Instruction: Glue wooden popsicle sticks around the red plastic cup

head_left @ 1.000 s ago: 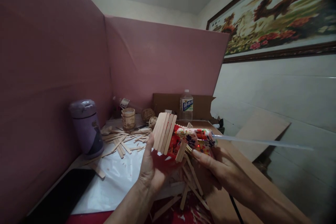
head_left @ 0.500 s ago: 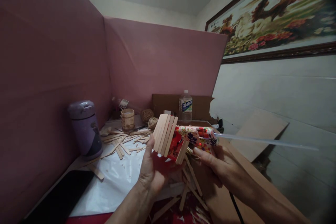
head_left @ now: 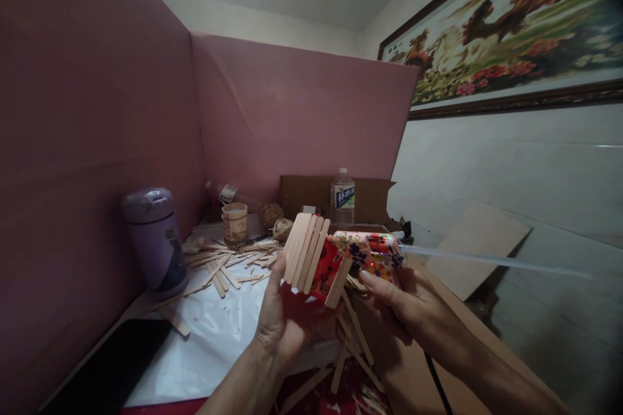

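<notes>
My left hand (head_left: pixel 280 321) holds a red object (head_left: pixel 324 270) whose side carries a row of upright wooden craft sticks (head_left: pixel 304 249), with a gap of red before another stick or two (head_left: pixel 337 284) on the right. In my right hand (head_left: pixel 402 295) is a glue gun (head_left: pixel 372 251) with a flowered cover and a small red light. A long clear glue stick (head_left: pixel 491 260) sticks out of its back. The gun's nozzle end is close to the red object's upper right part; whether they touch is unclear.
Loose craft sticks (head_left: pixel 221 272) lie on white sheeting (head_left: pixel 209 343). Around it stand a purple flask (head_left: pixel 156 243), a stick-covered cup (head_left: pixel 235 224), twine balls (head_left: pixel 271 214) and a plastic bottle (head_left: pixel 342 198). A black flat object (head_left: pixel 114 363) lies front left; cardboard (head_left: pixel 409 369) lies at right.
The glue gun's nozzle end has shifted very slightly right relative to the red object. The whole view has moved a little. Both hands keep their hold.
</notes>
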`<action>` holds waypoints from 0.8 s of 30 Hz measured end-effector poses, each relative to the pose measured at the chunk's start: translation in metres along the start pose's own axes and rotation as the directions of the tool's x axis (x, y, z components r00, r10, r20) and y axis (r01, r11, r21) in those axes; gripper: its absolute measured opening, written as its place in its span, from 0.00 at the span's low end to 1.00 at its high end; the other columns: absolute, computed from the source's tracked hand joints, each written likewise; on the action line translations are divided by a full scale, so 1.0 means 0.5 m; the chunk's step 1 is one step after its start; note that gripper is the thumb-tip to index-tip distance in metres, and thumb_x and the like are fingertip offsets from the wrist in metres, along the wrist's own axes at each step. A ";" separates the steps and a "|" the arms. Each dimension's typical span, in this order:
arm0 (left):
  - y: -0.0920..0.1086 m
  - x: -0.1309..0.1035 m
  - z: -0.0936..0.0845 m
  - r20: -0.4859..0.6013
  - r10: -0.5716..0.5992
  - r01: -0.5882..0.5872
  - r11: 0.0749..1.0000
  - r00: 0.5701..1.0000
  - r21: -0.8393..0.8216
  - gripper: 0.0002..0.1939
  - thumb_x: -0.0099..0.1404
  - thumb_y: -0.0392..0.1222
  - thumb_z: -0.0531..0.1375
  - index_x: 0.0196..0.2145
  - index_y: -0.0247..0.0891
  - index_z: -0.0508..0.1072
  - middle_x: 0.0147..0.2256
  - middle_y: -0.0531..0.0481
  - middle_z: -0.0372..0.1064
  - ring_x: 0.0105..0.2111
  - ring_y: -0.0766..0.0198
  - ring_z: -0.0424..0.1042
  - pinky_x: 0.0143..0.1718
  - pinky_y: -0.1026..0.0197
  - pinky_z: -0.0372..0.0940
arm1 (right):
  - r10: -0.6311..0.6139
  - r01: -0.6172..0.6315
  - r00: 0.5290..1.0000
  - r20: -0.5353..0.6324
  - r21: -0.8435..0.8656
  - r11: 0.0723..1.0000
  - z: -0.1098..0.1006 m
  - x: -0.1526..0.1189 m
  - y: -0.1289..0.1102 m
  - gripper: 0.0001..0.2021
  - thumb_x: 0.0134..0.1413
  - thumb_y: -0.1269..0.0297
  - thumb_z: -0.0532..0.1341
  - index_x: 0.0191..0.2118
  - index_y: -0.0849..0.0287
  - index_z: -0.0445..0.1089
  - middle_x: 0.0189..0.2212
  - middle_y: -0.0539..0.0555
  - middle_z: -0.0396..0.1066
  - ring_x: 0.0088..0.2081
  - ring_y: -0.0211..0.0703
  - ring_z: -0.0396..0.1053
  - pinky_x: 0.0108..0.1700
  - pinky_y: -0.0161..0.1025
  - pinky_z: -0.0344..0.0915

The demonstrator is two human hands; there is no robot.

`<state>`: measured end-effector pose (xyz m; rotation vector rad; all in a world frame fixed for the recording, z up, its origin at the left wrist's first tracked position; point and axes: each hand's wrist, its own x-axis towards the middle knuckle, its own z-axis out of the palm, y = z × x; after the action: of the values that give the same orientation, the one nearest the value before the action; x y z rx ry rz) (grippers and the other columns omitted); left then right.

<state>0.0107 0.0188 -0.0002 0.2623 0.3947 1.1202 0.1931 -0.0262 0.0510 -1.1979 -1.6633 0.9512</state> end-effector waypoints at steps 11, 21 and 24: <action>-0.003 0.001 -0.003 -0.025 0.007 -0.006 1.000 1.000 0.023 0.31 0.58 0.60 0.58 0.51 0.35 0.67 0.37 0.38 0.72 0.40 0.44 0.73 0.41 0.34 0.65 | -0.052 0.052 0.999 -0.008 0.028 0.998 0.005 0.005 -0.016 0.24 0.58 0.49 0.56 0.16 0.57 0.65 0.09 0.45 0.55 0.15 0.34 0.55 0.23 0.33 0.59; 0.000 -0.002 0.003 -0.042 0.012 -0.010 0.999 0.999 0.030 0.30 0.59 0.60 0.57 0.52 0.35 0.66 0.37 0.39 0.72 0.39 0.45 0.73 0.41 0.34 0.65 | -0.032 0.033 0.999 -0.027 0.043 0.999 0.007 0.004 -0.014 0.26 0.57 0.47 0.56 0.13 0.56 0.62 0.08 0.46 0.55 0.16 0.35 0.56 0.23 0.34 0.59; -0.001 -0.002 0.002 -0.052 0.015 -0.013 0.999 0.999 0.037 0.30 0.60 0.60 0.56 0.51 0.35 0.66 0.37 0.39 0.72 0.39 0.45 0.73 0.41 0.34 0.65 | -0.026 0.028 0.999 -0.032 0.044 0.999 0.007 0.002 -0.008 0.25 0.56 0.47 0.57 0.14 0.57 0.63 0.09 0.46 0.56 0.16 0.35 0.57 0.23 0.34 0.59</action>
<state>0.0112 0.0179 0.0008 0.2692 0.4611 1.1364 0.1884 -0.0267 0.0537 -1.1521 -1.6211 0.9433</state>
